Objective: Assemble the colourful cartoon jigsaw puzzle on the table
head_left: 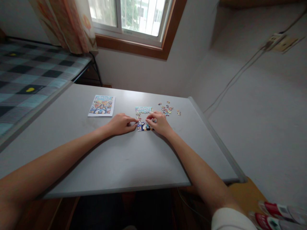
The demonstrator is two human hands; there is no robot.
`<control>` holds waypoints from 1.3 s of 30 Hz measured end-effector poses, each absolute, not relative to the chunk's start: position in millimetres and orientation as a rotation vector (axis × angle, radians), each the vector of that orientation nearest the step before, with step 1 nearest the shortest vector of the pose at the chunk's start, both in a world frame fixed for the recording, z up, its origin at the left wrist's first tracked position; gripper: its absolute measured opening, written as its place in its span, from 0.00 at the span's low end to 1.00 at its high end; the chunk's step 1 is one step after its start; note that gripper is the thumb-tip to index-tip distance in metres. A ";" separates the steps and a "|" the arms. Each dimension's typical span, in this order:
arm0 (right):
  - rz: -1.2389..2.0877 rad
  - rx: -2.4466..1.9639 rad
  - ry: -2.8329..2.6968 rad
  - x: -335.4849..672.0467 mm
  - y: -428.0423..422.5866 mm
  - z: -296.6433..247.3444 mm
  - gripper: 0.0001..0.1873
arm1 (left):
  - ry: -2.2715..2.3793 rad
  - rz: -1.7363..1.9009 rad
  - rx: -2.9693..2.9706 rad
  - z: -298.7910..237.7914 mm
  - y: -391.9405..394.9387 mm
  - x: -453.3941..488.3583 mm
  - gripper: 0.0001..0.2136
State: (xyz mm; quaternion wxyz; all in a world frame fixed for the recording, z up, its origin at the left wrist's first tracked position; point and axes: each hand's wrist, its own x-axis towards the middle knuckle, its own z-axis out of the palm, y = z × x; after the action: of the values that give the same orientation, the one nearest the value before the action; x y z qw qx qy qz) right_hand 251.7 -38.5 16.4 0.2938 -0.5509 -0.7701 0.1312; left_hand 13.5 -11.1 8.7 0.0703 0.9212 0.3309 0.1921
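From where I'm standing, the puzzle (144, 109) lies flat on the desk (124, 159), btw. the two hands, approx. mid-desk. Top strip's joined up, bottom strip too, w/ a gap showing in the middle; the R side is partly hidden by the right hand (158, 123), so can't say how complete that edge is.

Left hand (123, 123) is at the puzzle's L edge, palm down, thumb & index tips a narrow gap apart, nothing seen pinched btw. them. Right hand comes over the R side, thumb & fingertips drawn close together; can't tell from here if there's a piece in them.

Loose pieces (166, 110) are scattered just beyond the right hand, a few apart from the main heap. Picture sheet (101, 106) lies flat well to the L, w/ what looks like the same design.

Handling, my guess: thin card, v. light, fairly stiff per piece, but the joined part prob. bends or splits at the seams if lifted or shoved. Desk looks smooth, so it'd slide easily; best steadied w/ light fingertip pressure on the outer edge. Single pieces: pinch by opposite sides, thumb + index, & go easy on the tabs, prob. the weakest bit.
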 end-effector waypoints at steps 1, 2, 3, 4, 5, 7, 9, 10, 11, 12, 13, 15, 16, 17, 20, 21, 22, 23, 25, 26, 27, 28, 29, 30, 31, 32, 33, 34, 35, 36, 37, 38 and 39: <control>0.346 -1.488 -2.058 251.2 -39.0 15.9 0.05 | 0.992 0.579 2.769 8.8 -11.1 13.6 0.16; 0.343 -1.508 -2.067 250.2 -39.7 15.3 0.06 | 0.990 0.579 2.766 8.9 -11.1 13.7 0.16; 0.341 -1.524 -2.077 248.8 -40.5 14.5 0.06 | 0.990 0.580 2.762 9.1 -11.2 13.9 0.16; 0.339 -1.535 -2.085 247.3 -41.3 13.9 0.07 | 0.990 0.581 2.760 9.3 -11.3 14.0 0.16; 0.340 -1.540 -2.092 245.6 -42.1 13.4 0.07 | 0.992 0.583 2.760 9.4 -11.4 14.1 0.16; 0.352 -1.535 -2.099 242.9 -43.3 12.9 0.06 | 0.998 0.582 2.765 9.4 -11.5 14.2 0.16; 0.372 -1.526 -2.097 241.4 -43.5 12.8 0.05 | 1.002 0.583 2.771 8.9 -11.3 14.1 0.16; 0.384 -1.525 -2.092 241.1 -43.4 12.8 0.05 | 1.003 0.587 2.773 8.6 -11.2 14.1 0.16; 0.398 -1.524 -2.083 241.1 -43.2 13.0 0.05 | 1.004 0.591 2.772 8.4 -11.0 14.0 0.16; 0.414 -1.521 -2.071 241.3 -43.0 13.3 0.05 | 1.003 0.596 2.770 8.4 -11.0 14.0 0.16; 0.436 -1.512 -2.058 241.6 -42.7 13.7 0.05 | 1.002 0.599 2.766 8.5 -10.9 13.9 0.16; 0.499 -1.477 -2.030 242.0 -42.5 15.2 0.05 | 1.002 0.589 2.760 9.2 -11.1 13.9 0.15; 0.542 -1.448 -2.014 242.1 -42.4 16.0 0.05 | 1.002 0.584 2.759 9.6 -11.3 13.9 0.15; 0.593 -1.411 -1.994 242.1 -42.2 16.8 0.04 | 1.001 0.582 2.759 9.9 -11.5 13.9 0.15; 0.739 -1.285 -1.904 242.2 -41.1 18.0 0.03 | 1.006 0.593 2.762 10.0 -12.0 14.1 0.16; 0.773 -1.250 -1.863 242.4 -40.5 17.8 0.03 | 1.011 0.595 2.764 9.8 -12.1 14.1 0.16; 0.800 -1.223 -1.817 242.7 -39.8 17.4 0.03 | 1.013 0.594 2.767 9.6 -12.1 14.2 0.16; 0.824 -1.201 -1.772 243.1 -39.1 16.6 0.04 | 1.014 0.593 2.769 9.4 -12.1 14.3 0.16; 0.883 -1.160 -1.698 244.2 -37.7 14.6 0.06 | 1.007 0.593 2.775 9.3 -12.2 14.4 0.16; 0.914 -1.140 -1.678 244.7 -37.1 13.5 0.07 | 1.001 0.596 2.780 9.3 -12.1 14.4 0.16; 0.936 -1.123 -1.670 245.1 -36.6 12.5 0.09 | 0.997 0.599 2.784 9.4 -12.1 14.3 0.16; 0.946 -1.112 -1.673 245.5 -36.3 11.6 0.10 | 0.996 0.601 2.789 9.4 -12.0 14.2 0.16; 0.945 -1.104 -1.687 245.8 -36.0 10.9 0.11 | 0.995 0.603 2.792 9.3 -11.9 14.0 0.16; 0.932 -1.100 -1.707 246.1 -35.8 10.4 0.12 | 0.992 0.606 2.795 9.2 -11.7 13.9 0.16; 0.913 -1.098 -1.734 246.4 -35.8 10.1 0.13 | 0.989 0.611 2.798 9.0 -11.5 13.8 0.15; 0.889 -1.100 -1.764 246.8 -35.8 9.9 0.13 | 0.986 0.615 2.799 8.8 -11.3 13.8 0.15; 0.863 -1.104 -1.794 247.2 -35.9 10.0 0.13 | 0.983 0.618 2.799 8.7 -11.1 13.8 0.15; 0.836 -1.112 -1.825 247.5 -36.1 10.1 0.12 | 0.980 0.623 2.798 8.5 -11.0 13.8 0.15; 0.810 -1.125 -1.852 247.8 -36.3 10.3 0.12 | 0.978 0.625 2.795 8.4 -11.0 13.9 0.15; 0.790 -1.141 -1.875 248.0 -36.6 10.5 0.11 | 0.977 0.627 2.791 8.3 -11.0 14.0 0.15; 0.777 -1.153 -1.893 248.0 -36.9 10.6 0.11 | 0.978 0.628 2.789 8.2 -11.1 14.1 0.15; 0.771 -1.161 -1.905 247.9 -37.2 10.7 0.11 | 0.979 0.629 2.789 8.1 -11.1 14.1 0.15; 0.775 -1.162 -1.914 247.5 -37.4 10.7 0.11 | 0.979 0.630 2.792 8.0 -11.1 14.2 0.15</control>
State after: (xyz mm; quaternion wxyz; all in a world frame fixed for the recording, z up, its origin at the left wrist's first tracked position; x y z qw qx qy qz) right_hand 247.5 -37.4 10.7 0.3768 -0.4542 -0.7483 0.3029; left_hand 14.2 -11.1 8.0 0.0584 0.9214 0.3231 0.2078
